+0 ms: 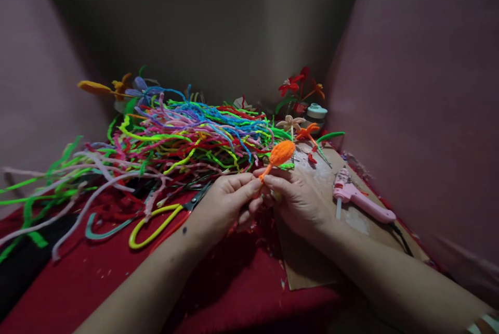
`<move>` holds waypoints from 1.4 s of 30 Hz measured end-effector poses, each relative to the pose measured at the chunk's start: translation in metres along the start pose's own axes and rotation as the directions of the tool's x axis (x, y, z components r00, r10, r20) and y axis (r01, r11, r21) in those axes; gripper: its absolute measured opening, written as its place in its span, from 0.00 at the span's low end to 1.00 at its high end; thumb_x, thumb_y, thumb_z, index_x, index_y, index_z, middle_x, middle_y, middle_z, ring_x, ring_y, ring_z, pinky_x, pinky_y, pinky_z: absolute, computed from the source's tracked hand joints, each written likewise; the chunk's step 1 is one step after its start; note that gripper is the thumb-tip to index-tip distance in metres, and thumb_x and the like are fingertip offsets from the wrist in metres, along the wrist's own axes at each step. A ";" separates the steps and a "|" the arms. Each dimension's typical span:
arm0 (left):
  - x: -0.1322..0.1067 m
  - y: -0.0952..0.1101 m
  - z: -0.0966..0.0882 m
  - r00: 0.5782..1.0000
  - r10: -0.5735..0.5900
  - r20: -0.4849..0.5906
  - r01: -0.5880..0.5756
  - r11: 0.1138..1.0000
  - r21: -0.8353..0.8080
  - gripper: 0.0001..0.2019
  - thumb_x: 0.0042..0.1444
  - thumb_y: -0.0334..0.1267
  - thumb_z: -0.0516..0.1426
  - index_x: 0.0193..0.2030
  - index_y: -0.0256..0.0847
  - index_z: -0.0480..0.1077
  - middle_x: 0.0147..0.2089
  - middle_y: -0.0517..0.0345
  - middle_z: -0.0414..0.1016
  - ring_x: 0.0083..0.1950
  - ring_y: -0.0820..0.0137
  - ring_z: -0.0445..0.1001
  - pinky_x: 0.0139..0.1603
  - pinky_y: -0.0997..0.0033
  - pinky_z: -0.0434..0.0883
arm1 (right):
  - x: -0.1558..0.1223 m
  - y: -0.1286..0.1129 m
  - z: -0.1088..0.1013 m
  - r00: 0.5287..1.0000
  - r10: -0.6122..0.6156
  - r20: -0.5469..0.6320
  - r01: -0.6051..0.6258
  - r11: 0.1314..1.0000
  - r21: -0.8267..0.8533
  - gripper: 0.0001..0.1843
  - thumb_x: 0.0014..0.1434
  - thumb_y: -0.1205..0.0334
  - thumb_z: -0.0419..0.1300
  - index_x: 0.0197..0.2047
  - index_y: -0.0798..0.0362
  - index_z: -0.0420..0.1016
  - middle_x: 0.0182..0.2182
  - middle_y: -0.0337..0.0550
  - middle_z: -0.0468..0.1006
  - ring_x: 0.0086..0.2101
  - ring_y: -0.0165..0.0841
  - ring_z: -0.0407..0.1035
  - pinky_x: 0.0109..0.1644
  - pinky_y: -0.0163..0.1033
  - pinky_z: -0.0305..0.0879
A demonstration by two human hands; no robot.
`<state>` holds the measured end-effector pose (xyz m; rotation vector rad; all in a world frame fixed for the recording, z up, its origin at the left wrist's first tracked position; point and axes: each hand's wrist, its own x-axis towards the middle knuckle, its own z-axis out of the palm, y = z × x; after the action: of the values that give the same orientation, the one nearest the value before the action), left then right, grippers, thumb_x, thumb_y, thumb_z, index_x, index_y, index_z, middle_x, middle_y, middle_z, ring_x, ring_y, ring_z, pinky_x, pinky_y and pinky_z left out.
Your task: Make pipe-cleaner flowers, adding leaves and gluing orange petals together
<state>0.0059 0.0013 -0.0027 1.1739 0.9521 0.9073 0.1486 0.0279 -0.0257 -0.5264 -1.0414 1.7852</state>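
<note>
Between both hands, over the front of the work surface, is an orange pipe-cleaner petal [282, 153], rounded at the top and narrowing to a twisted stem. My left hand [233, 197] pinches the lower end of that stem between thumb and forefinger. Close against it, my right hand [293, 196] grips the stem from the other side, its thumb just under the rounded part. The remaining fingers of both hands are curled and partly hidden. Just left of my left hand lie scissors with yellow and red handles [156, 226], partly covered by my forearm.
A big heap of colourful pipe cleaners [202, 131] spreads across the back and left. On the right, a pink glue gun [364, 201] rests on a cardboard sheet [307, 264]. Finished pipe-cleaner flowers [290, 122], a lidded jar [316, 113] and a red cloth [101, 287] are around.
</note>
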 end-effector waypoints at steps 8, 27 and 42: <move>0.003 -0.020 0.001 0.742 0.670 0.016 -0.277 0.286 0.917 0.07 0.59 0.35 0.53 0.43 0.36 0.66 0.32 0.57 0.73 0.30 0.72 0.71 0.32 0.74 0.66 | 0.001 0.001 0.001 0.996 -0.044 -0.078 0.043 0.999 -0.010 0.05 0.50 0.66 0.63 0.33 0.52 0.78 0.31 0.39 0.77 0.33 0.30 0.68 0.38 0.35 0.64; 0.002 -0.026 0.003 0.655 0.746 0.117 -0.219 0.040 0.975 0.07 0.62 0.32 0.49 0.46 0.39 0.64 0.31 0.59 0.75 0.25 0.73 0.74 0.24 0.75 0.62 | -0.001 -0.003 0.007 0.995 -0.011 -0.097 -0.001 0.991 -0.131 0.05 0.52 0.63 0.61 0.32 0.51 0.78 0.28 0.39 0.75 0.29 0.29 0.64 0.34 0.35 0.62; -0.002 -0.005 0.005 0.828 0.533 -0.176 -0.296 0.682 0.669 0.07 0.59 0.34 0.51 0.35 0.38 0.70 0.28 0.63 0.70 0.28 0.78 0.66 0.31 0.80 0.63 | -0.005 -0.004 0.000 1.000 -0.019 0.015 0.022 0.983 -0.184 0.08 0.53 0.62 0.63 0.38 0.48 0.80 0.38 0.40 0.76 0.42 0.33 0.66 0.48 0.39 0.60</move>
<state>0.0106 -0.0031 -0.0064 1.8991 1.3725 1.2642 0.1528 0.0243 -0.0222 -0.6147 -1.2247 1.6857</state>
